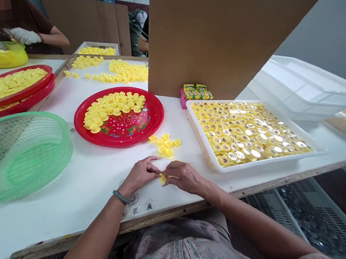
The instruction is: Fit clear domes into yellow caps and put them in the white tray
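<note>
My left hand and my right hand meet low over the table's front part, fingers closed around one small round yellow plastic piece. A dark print shows on it; its rim is partly hidden by my fingers. Just beyond my hands lies a small cluster of yellow plastic pieces. Several clear round discs with dark prints lie beside and below my left wrist, partly covered by it. Behind the cluster, a red round tray carries more yellow pieces along its far side.
A white tray full of printed yellow pieces stands right, beside a tall cardboard panel. Left are a green basket and stacked red trays. Across the table, a person's gloved hands work at a yellow bowl.
</note>
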Demonstrator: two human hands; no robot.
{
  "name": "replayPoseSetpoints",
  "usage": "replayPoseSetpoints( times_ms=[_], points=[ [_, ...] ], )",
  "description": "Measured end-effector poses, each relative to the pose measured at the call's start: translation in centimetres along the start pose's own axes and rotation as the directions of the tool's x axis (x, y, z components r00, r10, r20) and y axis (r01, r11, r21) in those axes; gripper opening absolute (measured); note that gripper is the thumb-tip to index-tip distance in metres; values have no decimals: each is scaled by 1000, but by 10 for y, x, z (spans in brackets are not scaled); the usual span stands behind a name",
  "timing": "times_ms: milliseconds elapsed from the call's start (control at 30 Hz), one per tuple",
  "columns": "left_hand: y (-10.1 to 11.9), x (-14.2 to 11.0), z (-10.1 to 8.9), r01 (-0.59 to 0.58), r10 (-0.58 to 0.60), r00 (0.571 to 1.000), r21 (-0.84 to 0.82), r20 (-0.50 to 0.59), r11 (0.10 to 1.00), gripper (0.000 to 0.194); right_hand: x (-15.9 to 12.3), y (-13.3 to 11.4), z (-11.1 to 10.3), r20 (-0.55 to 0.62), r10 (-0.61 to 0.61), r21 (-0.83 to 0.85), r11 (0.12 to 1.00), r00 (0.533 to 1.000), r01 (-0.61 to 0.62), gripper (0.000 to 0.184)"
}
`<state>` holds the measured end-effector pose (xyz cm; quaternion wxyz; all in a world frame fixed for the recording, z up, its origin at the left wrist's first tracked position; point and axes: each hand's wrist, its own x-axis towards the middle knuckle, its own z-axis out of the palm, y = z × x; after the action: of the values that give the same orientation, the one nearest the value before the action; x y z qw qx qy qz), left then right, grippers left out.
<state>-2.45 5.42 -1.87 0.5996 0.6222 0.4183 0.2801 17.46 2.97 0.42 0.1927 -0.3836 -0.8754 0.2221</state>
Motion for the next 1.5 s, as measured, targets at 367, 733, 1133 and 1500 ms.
replayPoseSetpoints(
  times_ms=[367,733,1133,1500],
  points=[
    [3,-3,7,16,-13,998,50,-65,999,45,-2,-8,7,55,-8,-121,993,998,14,10],
    [10,-4,9,118,-115,993,-121,29,986,47,-9,-11,10,-63,83,-100,991,995,-89,9],
    [11,2,22,264,-275,961,-211,-28,941,38,-4,-26,7,-22,197,-169,965,980,-198,31],
    [28,28,18,6,141,959,511,-248,860,23,-19,-9,-8,-125,202,-332,914,971,-233,13]
  ],
)
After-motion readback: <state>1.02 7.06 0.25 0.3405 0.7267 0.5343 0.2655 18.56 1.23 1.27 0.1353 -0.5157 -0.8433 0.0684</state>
